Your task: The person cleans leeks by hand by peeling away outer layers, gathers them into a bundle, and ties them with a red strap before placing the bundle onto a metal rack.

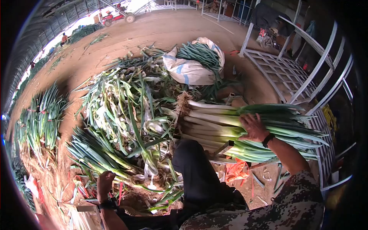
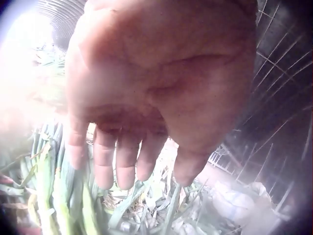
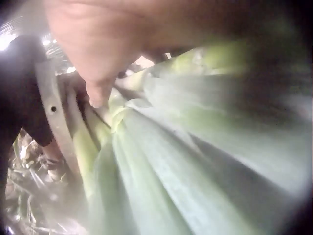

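Note:
Long green onions (image 1: pixel 214 134) lie side by side across a metal stand, roots to the left and green leaves to the right. My right hand (image 1: pixel 253 128) rests on top of them with fingers spread, where the white stalks turn green. In the right wrist view, the thumb (image 3: pixel 100 90) touches a stalk. My left hand (image 1: pixel 104 184) hangs at the lower left, near a bundle of green onions (image 1: pixel 97 149) on the ground. Its palm (image 2: pixel 161 73) faces the left wrist camera, fingers loosely extended, holding nothing.
A heap of peeled leaves (image 1: pixel 122 103) covers the ground at centre left, with another onion bundle (image 1: pixel 42 119) farther left. Behind it sits a white sack (image 1: pixel 191 74) stuffed with greens. A metal rack (image 1: pixel 283 73) stands at right. Orange plastic (image 1: pixel 237 171) lies below the stand.

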`<move>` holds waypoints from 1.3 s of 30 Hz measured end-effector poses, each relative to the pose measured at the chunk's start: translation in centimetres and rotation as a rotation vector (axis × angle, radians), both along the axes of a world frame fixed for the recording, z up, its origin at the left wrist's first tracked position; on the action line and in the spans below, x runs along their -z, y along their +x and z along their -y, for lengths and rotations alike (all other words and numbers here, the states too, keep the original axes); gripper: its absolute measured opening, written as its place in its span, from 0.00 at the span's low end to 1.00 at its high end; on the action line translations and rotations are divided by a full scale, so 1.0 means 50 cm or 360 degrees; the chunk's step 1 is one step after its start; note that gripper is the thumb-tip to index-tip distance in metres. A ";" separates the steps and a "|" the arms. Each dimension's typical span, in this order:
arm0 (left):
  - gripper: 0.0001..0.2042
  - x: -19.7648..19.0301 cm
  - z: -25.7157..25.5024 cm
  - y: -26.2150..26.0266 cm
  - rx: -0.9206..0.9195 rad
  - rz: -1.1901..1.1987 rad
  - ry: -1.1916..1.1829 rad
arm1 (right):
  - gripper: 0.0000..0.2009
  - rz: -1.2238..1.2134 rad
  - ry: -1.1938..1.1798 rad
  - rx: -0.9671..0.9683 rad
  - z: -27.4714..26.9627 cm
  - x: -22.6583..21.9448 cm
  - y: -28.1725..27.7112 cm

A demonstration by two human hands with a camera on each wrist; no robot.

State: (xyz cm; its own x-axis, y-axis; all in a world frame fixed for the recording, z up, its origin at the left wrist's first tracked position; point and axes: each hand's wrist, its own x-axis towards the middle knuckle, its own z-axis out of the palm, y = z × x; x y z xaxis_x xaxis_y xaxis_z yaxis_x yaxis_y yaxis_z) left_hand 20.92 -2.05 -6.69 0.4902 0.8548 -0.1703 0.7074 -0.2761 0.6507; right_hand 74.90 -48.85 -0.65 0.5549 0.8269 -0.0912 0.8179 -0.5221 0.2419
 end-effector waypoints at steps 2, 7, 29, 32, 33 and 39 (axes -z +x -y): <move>0.21 -0.005 0.005 0.009 0.0037 -0.0045 -0.0018 | 0.57 0.0129 -0.0063 -0.0073 0.006 0.012 -0.024; 0.21 0.021 -0.004 0.017 0.0096 -0.0004 -0.0021 | 0.57 -0.0086 -0.0183 0.0091 -0.017 -0.001 -0.019; 0.19 0.099 -0.017 0.009 0.0310 -0.0016 -0.0051 | 0.61 0.0032 -0.0140 -0.0001 -0.021 0.003 0.052; 0.19 0.038 0.005 0.058 0.0210 0.0059 -0.0081 | 0.58 0.0069 0.0144 -0.0026 -0.008 -0.014 -0.004; 0.19 0.031 0.009 0.068 0.0238 0.0052 -0.0068 | 0.56 0.0053 0.0274 -0.0056 0.007 -0.016 -0.019; 0.19 0.071 -0.005 0.093 0.0325 0.0156 -0.0164 | 0.42 -0.0331 0.0460 0.0073 0.112 -0.012 -0.067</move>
